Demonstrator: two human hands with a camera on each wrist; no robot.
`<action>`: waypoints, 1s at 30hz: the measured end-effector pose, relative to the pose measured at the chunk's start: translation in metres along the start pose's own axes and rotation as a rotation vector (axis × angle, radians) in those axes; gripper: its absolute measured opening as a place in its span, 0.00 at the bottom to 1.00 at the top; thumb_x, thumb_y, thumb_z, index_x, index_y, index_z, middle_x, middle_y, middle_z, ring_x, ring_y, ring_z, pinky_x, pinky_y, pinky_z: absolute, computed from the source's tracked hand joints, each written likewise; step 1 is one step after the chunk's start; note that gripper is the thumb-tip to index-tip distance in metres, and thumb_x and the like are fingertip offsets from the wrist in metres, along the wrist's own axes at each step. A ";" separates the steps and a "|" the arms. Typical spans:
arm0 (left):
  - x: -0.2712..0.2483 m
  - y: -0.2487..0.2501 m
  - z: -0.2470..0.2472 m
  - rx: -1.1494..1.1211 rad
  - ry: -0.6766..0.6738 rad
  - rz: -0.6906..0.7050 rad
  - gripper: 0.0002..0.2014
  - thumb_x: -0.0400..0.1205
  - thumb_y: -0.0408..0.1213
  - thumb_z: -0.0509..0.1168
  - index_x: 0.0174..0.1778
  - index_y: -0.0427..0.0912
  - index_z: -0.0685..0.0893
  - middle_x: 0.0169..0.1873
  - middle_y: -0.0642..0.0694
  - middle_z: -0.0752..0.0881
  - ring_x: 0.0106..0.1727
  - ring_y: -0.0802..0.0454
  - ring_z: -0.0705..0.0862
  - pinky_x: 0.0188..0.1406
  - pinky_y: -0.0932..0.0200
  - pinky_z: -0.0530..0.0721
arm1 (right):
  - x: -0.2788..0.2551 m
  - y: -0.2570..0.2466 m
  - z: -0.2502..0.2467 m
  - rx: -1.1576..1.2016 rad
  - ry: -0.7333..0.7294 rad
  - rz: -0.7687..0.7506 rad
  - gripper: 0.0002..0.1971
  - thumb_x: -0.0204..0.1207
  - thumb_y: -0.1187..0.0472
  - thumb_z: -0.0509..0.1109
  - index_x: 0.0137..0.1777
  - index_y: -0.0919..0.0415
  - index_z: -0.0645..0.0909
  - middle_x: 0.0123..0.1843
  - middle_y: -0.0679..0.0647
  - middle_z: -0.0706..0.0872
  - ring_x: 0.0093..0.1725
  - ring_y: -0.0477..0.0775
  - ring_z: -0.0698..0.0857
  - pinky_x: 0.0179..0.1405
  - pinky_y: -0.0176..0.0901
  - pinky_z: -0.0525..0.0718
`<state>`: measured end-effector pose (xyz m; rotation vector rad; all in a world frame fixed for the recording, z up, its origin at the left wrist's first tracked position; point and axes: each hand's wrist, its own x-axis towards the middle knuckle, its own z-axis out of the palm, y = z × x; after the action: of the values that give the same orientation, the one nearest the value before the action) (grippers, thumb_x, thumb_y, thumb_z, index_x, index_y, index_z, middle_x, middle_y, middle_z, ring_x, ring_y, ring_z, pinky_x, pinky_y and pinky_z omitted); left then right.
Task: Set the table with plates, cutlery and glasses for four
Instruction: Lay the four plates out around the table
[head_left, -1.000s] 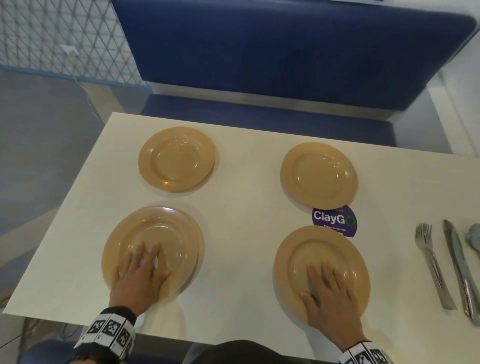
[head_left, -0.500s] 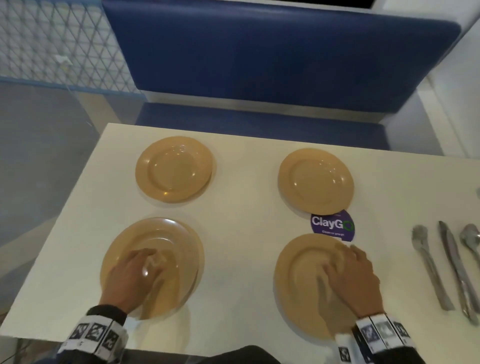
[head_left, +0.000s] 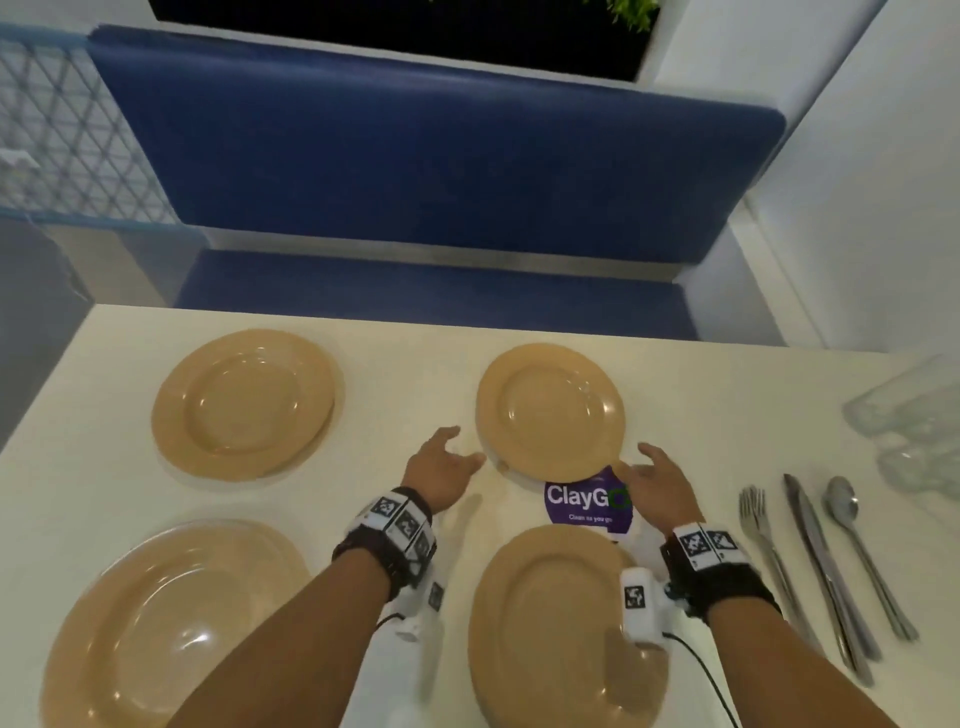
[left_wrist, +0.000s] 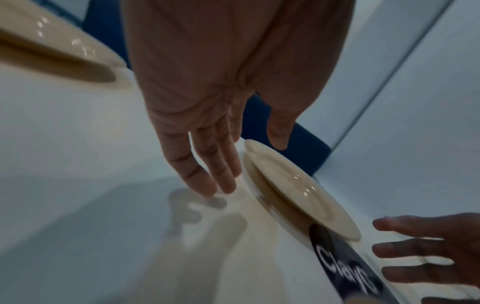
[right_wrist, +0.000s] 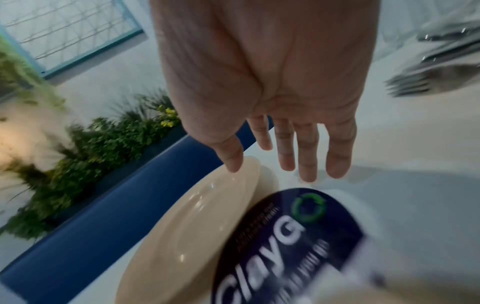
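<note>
Tan plates lie on the white table (head_left: 415, 395): far left plate (head_left: 244, 402), far right plate (head_left: 549, 410), near left plate (head_left: 171, 623), near right plate (head_left: 550, 623). My left hand (head_left: 441, 462) hovers open just left of the far right plate (left_wrist: 298, 185), fingers straight and apart from its rim. My right hand (head_left: 654, 480) is open at that plate's near right edge (right_wrist: 197, 216), holding nothing. A fork (head_left: 769, 545), knife (head_left: 826, 571) and spoon (head_left: 857, 545) lie at the right. Clear glasses (head_left: 914, 421) stand at the far right.
A round purple ClayGo sticker (head_left: 587, 501) sits on the table between the two right plates. A blue padded bench (head_left: 415, 171) runs behind the table's far edge. A white wall is at the right, green plants (right_wrist: 91, 144) beyond the bench.
Both hands have lifted off the two near plates and moved forward to either side of the far right plate. The head view has tilted up and closer.
</note>
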<state>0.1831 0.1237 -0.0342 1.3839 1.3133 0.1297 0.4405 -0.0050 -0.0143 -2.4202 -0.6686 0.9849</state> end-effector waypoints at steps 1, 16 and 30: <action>0.012 0.008 0.006 -0.024 0.017 -0.006 0.36 0.81 0.52 0.70 0.85 0.54 0.63 0.64 0.40 0.87 0.66 0.40 0.85 0.72 0.42 0.81 | 0.012 -0.011 -0.003 -0.008 0.000 -0.027 0.35 0.82 0.48 0.68 0.85 0.52 0.59 0.79 0.61 0.75 0.68 0.60 0.81 0.60 0.48 0.76; 0.028 0.034 0.032 0.455 -0.023 0.077 0.35 0.81 0.55 0.67 0.82 0.64 0.57 0.60 0.46 0.73 0.60 0.37 0.82 0.66 0.37 0.82 | 0.053 -0.023 0.015 -0.559 -0.138 -0.321 0.29 0.74 0.36 0.63 0.73 0.41 0.65 0.89 0.53 0.42 0.71 0.67 0.78 0.66 0.65 0.81; 0.020 -0.080 -0.191 0.744 0.246 -0.234 0.50 0.63 0.82 0.56 0.78 0.59 0.62 0.80 0.41 0.66 0.77 0.29 0.70 0.72 0.25 0.69 | -0.023 0.019 0.010 -0.423 -0.065 0.007 0.24 0.87 0.49 0.60 0.73 0.68 0.73 0.76 0.66 0.74 0.76 0.63 0.72 0.71 0.56 0.70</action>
<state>0.0064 0.2330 -0.0424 1.8492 1.8229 -0.3998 0.4239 -0.0312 -0.0196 -2.7590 -0.9762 1.0097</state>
